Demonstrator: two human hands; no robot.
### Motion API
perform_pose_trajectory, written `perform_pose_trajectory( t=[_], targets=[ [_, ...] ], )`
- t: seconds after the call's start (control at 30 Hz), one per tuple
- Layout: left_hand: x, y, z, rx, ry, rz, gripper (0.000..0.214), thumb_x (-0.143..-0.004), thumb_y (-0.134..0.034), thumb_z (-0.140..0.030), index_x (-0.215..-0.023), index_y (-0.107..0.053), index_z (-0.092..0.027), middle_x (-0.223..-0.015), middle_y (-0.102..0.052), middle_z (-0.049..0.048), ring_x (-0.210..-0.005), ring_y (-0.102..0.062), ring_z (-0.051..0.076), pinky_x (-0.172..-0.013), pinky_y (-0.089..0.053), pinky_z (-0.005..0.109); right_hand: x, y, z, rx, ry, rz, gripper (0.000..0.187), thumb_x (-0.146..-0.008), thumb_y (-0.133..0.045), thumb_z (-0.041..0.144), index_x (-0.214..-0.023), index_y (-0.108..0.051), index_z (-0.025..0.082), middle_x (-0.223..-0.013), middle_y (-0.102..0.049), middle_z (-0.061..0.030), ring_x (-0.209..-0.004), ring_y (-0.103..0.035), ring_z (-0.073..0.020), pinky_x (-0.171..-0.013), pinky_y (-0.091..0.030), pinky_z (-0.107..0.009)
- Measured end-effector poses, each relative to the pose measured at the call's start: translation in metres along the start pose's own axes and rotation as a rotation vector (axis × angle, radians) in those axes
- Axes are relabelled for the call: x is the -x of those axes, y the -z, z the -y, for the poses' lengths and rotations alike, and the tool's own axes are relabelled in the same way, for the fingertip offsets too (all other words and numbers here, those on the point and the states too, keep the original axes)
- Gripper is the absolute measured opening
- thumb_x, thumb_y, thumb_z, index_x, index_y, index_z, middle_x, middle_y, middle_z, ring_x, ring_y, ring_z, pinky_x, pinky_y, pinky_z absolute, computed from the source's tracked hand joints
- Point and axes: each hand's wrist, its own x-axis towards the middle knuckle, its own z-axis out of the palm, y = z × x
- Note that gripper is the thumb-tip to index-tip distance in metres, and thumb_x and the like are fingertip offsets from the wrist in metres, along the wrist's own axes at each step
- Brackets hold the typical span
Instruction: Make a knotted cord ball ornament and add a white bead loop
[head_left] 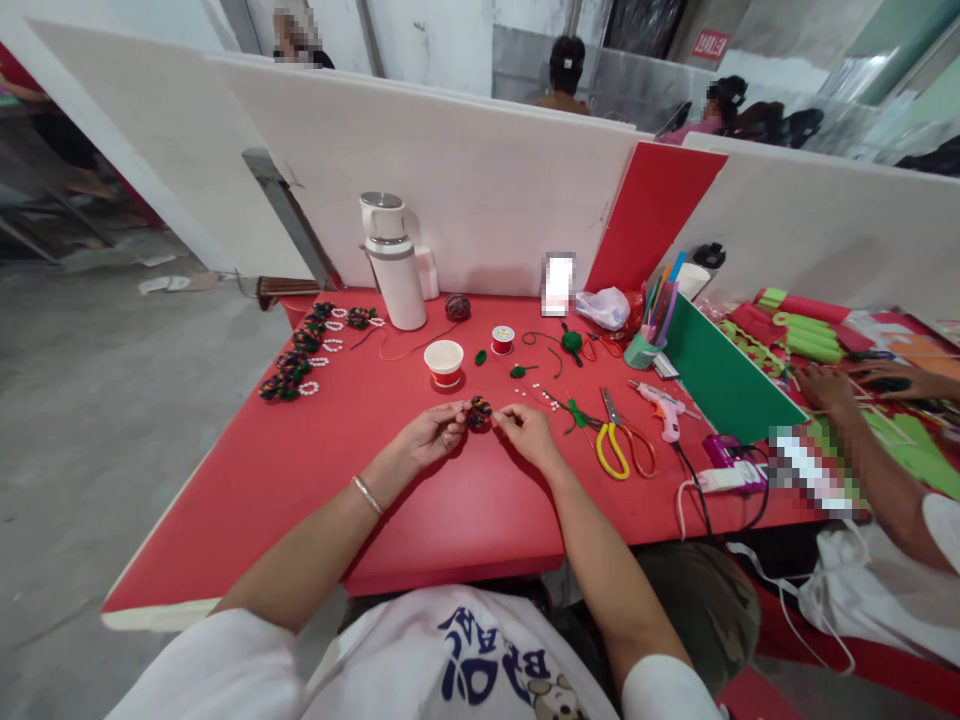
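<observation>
My left hand (433, 434) pinches a small multicoloured yarn pompom (479, 413) just above the red table (315, 470). My right hand (529, 430) is closed beside the pompom, its fingertips pinched on something too small to make out. A row of finished pompoms with white bead loops (300, 352) lies at the far left of the table. A small white and red cup (444, 362) stands just beyond my hands.
A white thermos jug (392, 260), a yarn ball (457, 306), a red thread spool (502, 339), yellow and orange scissors (624, 440), a pink glue gun (663, 407) and a cup of pens (651, 320) surround the work spot. Another person's hands (832, 385) work at the right, behind a green divider (720, 380).
</observation>
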Motion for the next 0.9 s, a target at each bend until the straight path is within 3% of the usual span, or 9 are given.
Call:
perform_pose_trajectory(
  t=[0.4,0.67,0.77,0.9],
  targets=[
    [0.000,-0.004,0.002,0.048,-0.018,-0.067,0.015,-0.095,-0.053,-0.002,-0.091,-0.066,-0.009,-0.060,-0.054,-0.0020,-0.041,-0.044,0.003,-0.035,-0.035,0.010,0.001,-0.008,-0.011,0.126,0.065,0.061,0.021,-0.092,-0.064,0.037,-0.094,-0.079,0.022,-0.074,-0.072,-0.0014,-0.065,-0.058,-0.0160,-0.066,-0.043,-0.026],
    [0.005,-0.011,0.003,0.037,-0.048,-0.084,0.016,-0.095,-0.052,-0.001,-0.092,-0.066,-0.008,-0.060,-0.056,-0.0016,-0.041,-0.046,0.003,-0.036,-0.036,0.010,0.003,-0.009,-0.012,0.244,0.225,0.060,0.017,-0.096,-0.062,0.034,-0.098,-0.077,0.026,-0.098,-0.079,-0.0059,-0.090,-0.070,-0.0214,-0.084,-0.050,-0.031],
    [0.005,-0.012,0.003,0.032,-0.050,-0.080,0.016,-0.094,-0.052,0.000,-0.091,-0.065,-0.008,-0.059,-0.055,-0.0022,-0.040,-0.044,0.003,-0.035,-0.035,0.011,0.003,-0.009,-0.009,0.111,0.144,0.057,0.020,-0.096,-0.060,0.036,-0.095,-0.075,0.024,-0.086,-0.076,-0.0046,-0.074,-0.069,-0.0186,-0.073,-0.052,-0.029],
    [0.005,-0.013,0.003,0.036,-0.055,-0.081,0.016,-0.096,-0.051,-0.002,-0.091,-0.065,-0.008,-0.059,-0.055,-0.0021,-0.040,-0.044,0.003,-0.035,-0.034,0.011,0.002,-0.008,-0.004,-0.121,-0.053,0.094,0.022,-0.094,-0.059,0.039,-0.092,-0.070,0.020,-0.072,-0.070,-0.0007,-0.050,-0.056,-0.0120,-0.050,-0.046,-0.024]
  ],
)
